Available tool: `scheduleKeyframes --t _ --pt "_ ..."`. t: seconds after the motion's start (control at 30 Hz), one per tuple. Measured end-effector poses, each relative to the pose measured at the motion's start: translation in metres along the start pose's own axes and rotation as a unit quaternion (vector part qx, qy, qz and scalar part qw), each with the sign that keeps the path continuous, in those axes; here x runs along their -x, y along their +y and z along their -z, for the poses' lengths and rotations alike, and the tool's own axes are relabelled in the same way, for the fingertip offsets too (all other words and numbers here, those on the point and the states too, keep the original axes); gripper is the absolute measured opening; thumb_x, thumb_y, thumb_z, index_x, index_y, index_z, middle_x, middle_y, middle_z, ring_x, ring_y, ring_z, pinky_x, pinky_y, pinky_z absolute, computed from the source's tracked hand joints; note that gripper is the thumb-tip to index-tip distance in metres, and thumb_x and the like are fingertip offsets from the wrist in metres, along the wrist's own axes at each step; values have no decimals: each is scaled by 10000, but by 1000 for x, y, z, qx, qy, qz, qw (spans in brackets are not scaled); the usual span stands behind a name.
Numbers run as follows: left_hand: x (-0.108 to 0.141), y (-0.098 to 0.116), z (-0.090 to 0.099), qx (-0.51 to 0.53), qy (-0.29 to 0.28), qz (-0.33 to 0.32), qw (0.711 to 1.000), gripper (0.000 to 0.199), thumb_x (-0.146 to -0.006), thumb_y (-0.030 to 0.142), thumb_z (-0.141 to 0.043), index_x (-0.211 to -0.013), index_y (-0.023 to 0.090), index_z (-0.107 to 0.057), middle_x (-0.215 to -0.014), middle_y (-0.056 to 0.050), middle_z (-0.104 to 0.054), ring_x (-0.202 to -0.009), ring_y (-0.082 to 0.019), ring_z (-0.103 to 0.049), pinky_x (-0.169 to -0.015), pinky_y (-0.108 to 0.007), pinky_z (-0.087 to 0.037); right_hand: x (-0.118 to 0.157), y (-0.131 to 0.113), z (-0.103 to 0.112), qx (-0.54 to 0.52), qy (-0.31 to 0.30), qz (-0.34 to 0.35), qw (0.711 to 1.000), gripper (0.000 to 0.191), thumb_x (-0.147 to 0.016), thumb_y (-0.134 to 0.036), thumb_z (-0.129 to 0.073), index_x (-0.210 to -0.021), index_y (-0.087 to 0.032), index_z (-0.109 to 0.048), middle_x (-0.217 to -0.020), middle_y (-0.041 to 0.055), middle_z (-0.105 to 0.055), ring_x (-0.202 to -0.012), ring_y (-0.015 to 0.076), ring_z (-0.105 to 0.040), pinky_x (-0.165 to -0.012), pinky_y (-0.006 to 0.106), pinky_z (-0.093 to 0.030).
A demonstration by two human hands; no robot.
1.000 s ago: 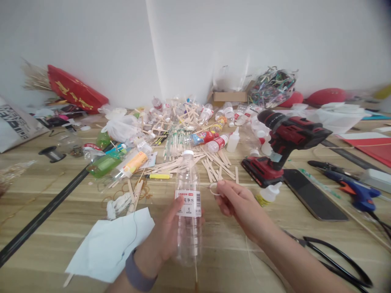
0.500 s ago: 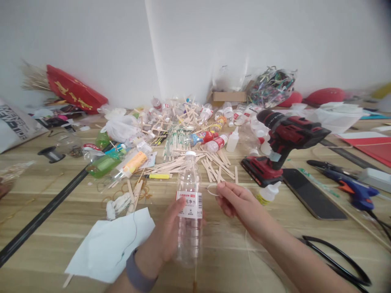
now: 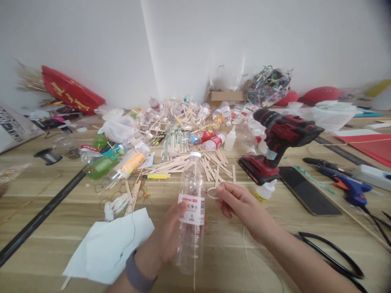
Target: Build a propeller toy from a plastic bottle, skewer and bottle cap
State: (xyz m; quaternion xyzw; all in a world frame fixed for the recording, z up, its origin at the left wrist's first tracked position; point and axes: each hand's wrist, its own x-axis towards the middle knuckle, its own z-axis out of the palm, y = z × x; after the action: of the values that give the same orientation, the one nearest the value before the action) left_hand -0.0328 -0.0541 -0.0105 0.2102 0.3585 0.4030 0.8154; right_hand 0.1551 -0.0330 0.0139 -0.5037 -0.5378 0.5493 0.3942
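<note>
My left hand point(image 3: 171, 234) is wrapped round a clear plastic bottle point(image 3: 192, 183) with a white cap and a red-and-white label. The bottle stands nearly upright, and the fingers behind it are mostly hidden. Just right of the label, my right hand point(image 3: 233, 203) pinches a small white ring point(image 3: 212, 193) between thumb and forefinger. The ring is close beside the bottle; I cannot tell if they touch. Beneath my right forearm a thin thread point(image 3: 247, 248) curves over the table. A sheet of white paper point(image 3: 106, 248) lies left of my left hand.
A red cordless drill point(image 3: 277, 138) stands at right, with a phone point(image 3: 308, 191), a small glue bottle point(image 3: 265, 190), a blue glue gun point(image 3: 351, 187) and black scissors handles point(image 3: 331, 252) nearby. Wooden sticks point(image 3: 168, 165), plastic bottles and a yellow-handled tool point(image 3: 157, 176) lie beyond the bottle.
The bottle has shifted slightly right, nearer the ring in my right hand. The ring now faces the camera more. The whole view has turned a little.
</note>
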Motion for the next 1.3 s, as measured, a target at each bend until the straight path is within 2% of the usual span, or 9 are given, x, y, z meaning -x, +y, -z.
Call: scheduleKeyframes --t 0.17,0.3,0.5,0.73,0.83,0.93,1.03,1.17,1.3 --pt "0 -2 1 -42 34 -20 998 541 -578 546 -816 -916 152 -661 -718 -54 -736 -624 -182 -676 -617 -266 -511 -1 -1 -4 -2 1 -1 1000 475 -799 -633 -556 -631 -191 -505 -548 -44 -473 -481 88 -390 -500 249 -286" --pt "-1 1 3 -38 60 -21 997 513 -598 546 -796 -880 141 -656 -731 -62 -740 -629 -186 -682 -605 -266 -515 0 0 2 -4 14 -2 1000 474 -783 -640 -575 -639 -193 -511 -554 -43 -472 -484 93 -391 -493 250 -286" --pt "-1 7 1 -46 75 -39 995 430 -670 496 -758 -888 139 -661 -724 -72 -744 -626 -188 -685 -600 -261 -511 7 5 22 5 40 -3 999 505 -776 -673 -576 -640 -189 -527 -552 -39 -486 -484 91 -382 -506 252 -279" --pt "0 5 1 -50 83 -45 994 515 -597 539 -794 -883 133 -660 -726 -79 -749 -621 -195 -688 -601 -267 -518 20 10 52 79 67 1 995 545 -768 -719 -548 -637 -190 -559 -521 -27 -488 -494 108 -383 -502 256 -290" --pt "0 7 1 -52 84 -58 993 425 -678 496 -755 -873 130 -661 -722 -83 -750 -616 -195 -692 -593 -263 -519 22 17 63 82 87 5 993 518 -784 -688 -564 -656 -187 -577 -542 -23 -507 -492 105 -388 -489 251 -290" --pt "0 16 0 -23 111 -49 992 321 -843 430 -608 -850 115 -669 -710 -91 -748 -597 -185 -693 -575 -255 -526 21 19 72 17 152 16 988 470 -721 -637 -678 -645 -180 -598 -562 -17 -524 -488 103 -407 -477 247 -315" --pt "0 27 0 33 152 -17 988 437 -950 408 -430 -806 79 -680 -644 -96 -728 -552 -162 -681 -566 -238 -536 23 16 82 -52 232 28 971 457 -646 -613 -747 -617 -181 -600 -555 -16 -506 -474 101 -398 -451 249 -326" --pt "1 34 3 45 154 -51 986 415 -949 389 -445 -803 84 -686 -673 -100 -740 -570 -172 -694 -585 -251 -560 28 10 90 -85 312 28 946 442 -578 -564 -810 -578 -177 -596 -536 -13 -482 -474 94 -391 -411 232 -297" --pt "-1 36 7 67 155 -59 984 445 -958 404 -409 -816 84 -684 -663 -101 -736 -561 -170 -692 -575 -246 -561 32 0 89 -159 363 60 916 354 -576 -403 -832 -566 -175 -562 -561 -17 -457 -491 79 -361 -390 220 -244"
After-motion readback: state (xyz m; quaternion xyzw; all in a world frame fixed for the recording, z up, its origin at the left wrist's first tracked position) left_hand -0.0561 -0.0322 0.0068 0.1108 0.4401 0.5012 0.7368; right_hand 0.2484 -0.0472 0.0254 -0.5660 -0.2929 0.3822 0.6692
